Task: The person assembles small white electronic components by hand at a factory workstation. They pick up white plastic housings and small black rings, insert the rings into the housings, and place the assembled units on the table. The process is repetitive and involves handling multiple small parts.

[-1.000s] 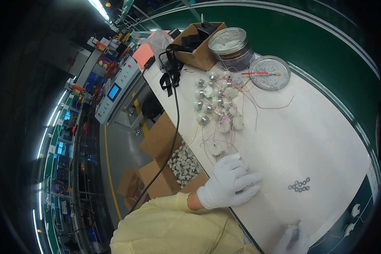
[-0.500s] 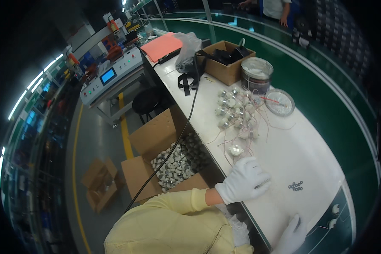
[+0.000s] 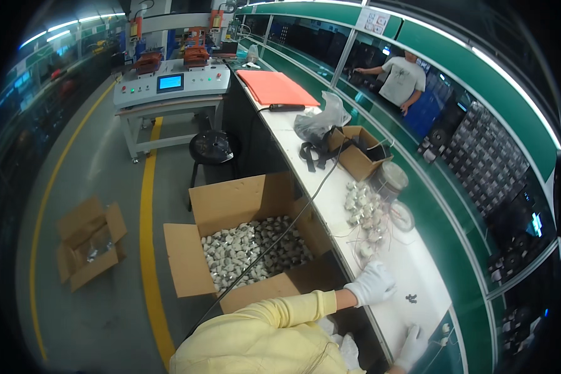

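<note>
My left hand (image 3: pixel 373 284), in a white glove, rests on the white table with its fingers curled in. Whether anything sits inside those fingers is hidden. Just beyond it lies a pile of small round white-and-silver parts (image 3: pixel 363 206) with thin pinkish wires. My right hand (image 3: pixel 411 348), also gloved, lies at the near end of the table with fingers stretched out and nothing seen in them. Between and to the right of the hands is a small cluster of dark rings (image 3: pixel 411 299).
A large carton (image 3: pixel 187 262) full of similar parts stands left of the table (image 3: pixel 280 134), with a black cable crossing over it. Farther along are a metal tin (image 3: pixel 391 177), a round clear dish (image 3: pixel 401 216), a small box (image 3: pixel 358 163) and a black stool (image 3: pixel 213 147). A person (image 3: pixel 402 81) stands beyond.
The view has turned up and leftward, showing more floor and the machine. My left hand stays beside the wired parts; my right hand stays at the table's near end.
</note>
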The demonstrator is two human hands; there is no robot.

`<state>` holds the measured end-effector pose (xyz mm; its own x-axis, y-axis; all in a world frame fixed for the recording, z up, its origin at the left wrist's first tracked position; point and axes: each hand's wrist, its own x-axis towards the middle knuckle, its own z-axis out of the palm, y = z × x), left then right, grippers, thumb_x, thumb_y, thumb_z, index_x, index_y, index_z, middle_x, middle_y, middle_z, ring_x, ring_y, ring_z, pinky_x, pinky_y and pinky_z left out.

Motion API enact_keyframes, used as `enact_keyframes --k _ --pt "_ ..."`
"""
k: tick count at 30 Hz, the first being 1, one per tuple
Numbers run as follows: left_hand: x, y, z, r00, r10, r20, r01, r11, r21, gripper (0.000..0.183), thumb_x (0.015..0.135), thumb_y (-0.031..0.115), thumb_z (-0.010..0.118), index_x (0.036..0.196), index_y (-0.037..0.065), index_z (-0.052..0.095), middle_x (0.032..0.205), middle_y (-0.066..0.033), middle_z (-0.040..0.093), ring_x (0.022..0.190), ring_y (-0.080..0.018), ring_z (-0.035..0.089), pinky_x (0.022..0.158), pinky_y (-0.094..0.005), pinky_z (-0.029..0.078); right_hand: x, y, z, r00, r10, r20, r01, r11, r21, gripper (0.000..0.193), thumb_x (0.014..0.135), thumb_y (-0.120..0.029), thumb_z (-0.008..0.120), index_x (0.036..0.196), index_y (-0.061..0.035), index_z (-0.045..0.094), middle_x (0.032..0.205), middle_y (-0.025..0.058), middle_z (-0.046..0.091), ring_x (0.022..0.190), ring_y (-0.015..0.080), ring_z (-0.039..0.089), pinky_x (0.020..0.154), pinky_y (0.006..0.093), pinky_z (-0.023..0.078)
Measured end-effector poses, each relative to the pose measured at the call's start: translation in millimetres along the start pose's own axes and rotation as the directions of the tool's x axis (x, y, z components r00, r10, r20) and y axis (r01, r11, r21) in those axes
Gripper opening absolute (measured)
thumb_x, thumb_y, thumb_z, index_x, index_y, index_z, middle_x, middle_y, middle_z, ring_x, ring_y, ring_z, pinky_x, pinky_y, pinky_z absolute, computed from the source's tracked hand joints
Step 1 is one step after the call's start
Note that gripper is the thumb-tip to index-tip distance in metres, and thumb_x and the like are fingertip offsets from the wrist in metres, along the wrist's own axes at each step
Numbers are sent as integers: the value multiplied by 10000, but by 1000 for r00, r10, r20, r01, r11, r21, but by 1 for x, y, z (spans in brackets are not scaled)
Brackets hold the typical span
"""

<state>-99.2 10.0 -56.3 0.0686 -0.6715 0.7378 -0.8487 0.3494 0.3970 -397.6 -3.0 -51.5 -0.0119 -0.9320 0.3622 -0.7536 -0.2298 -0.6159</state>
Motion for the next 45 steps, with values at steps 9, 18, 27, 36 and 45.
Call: enact_keyframes --k 9,18,27,36,45 --pt "-5 -2 -2 1000 15 17 -15 999 -48 294 909 377 663 759 127 701 754 -89 684 831 -302 656 858 -473 481 -1 19 6 999 41 -19 -39 994 105 391 1033 -270 605 1009 95 745 841 135 752 735 197 695 682 351 550" --pt "1 -1 -17 996 38 75 -37 999 -16 262 914 366 661 818 132 728 795 -87 698 845 -310 661 872 -457 497 -17 -30 -6 997 63 -33 -63 998 1 298 983 -291 674 1019 -15 781 797 136 745 746 248 716 708 377 540" --pt "9 4 -27 989 95 112 -100 994 40 185 878 325 728 843 145 751 746 -59 675 795 -279 655 788 -424 520 -19 -25 -1 994 18 -111 -20 1000 -15 256 952 -298 717 1021 -63 791 871 147 757 773 300 733 722 396 557" --pt "13 8 -29 981 154 122 -160 986 39 185 838 300 796 870 121 762 726 -43 654 757 -260 639 750 -413 519 -23 -35 -7 997 23 -69 -20 999 38 254 932 -275 737 1042 -54 793 866 152 758 777 300 740 721 394 565" --pt "16 8 -25 981 141 134 -147 988 40 180 827 286 806 872 119 754 724 -47 638 742 -258 629 757 -407 516 -21 -41 -14 997 -37 -66 40 998 44 259 931 -221 729 1081 -15 772 864 164 745 765 307 719 722 398 555"
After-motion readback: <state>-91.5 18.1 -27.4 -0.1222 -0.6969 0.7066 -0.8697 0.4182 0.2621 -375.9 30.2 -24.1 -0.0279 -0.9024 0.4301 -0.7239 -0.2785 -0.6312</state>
